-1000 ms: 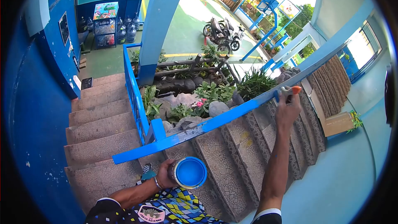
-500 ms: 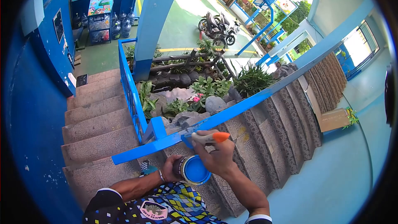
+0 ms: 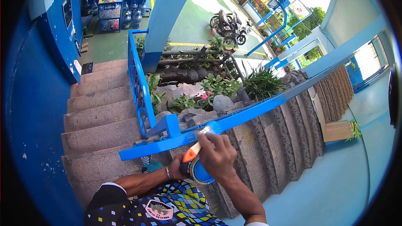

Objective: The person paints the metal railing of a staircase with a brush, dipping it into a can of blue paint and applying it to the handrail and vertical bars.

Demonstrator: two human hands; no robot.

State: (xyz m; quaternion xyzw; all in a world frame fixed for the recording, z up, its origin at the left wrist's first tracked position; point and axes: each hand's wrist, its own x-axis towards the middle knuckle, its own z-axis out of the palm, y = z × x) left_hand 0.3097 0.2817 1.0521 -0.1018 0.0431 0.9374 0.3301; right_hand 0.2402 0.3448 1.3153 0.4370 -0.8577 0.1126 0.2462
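Observation:
My right hand (image 3: 217,155) is closed round a paintbrush (image 3: 195,148) with a white and orange handle. The brush's bristles, blue with paint, rest on the upper side of the blue handrail (image 3: 251,114). Below the rail, my left hand (image 3: 176,167) holds an open paint can (image 3: 202,173) with blue paint inside. The can sits just under my right wrist, and the orange handle end overlaps its rim. Near the brush the rail's top shows darker, uneven patches.
Stairs (image 3: 102,115) descend at the left beside a blue railing (image 3: 140,83); more steps (image 3: 268,155) lie right of the handrail. Rocks and plants (image 3: 220,86) fill a bed beyond. A cardboard box (image 3: 338,130), motorcycles (image 3: 226,23) and water bottles (image 3: 136,19) are farther off.
My right hand has turned the brush, so its orange end now points down left toward the can and its bristles lie farther right on the rail. The whole view has shifted slightly.

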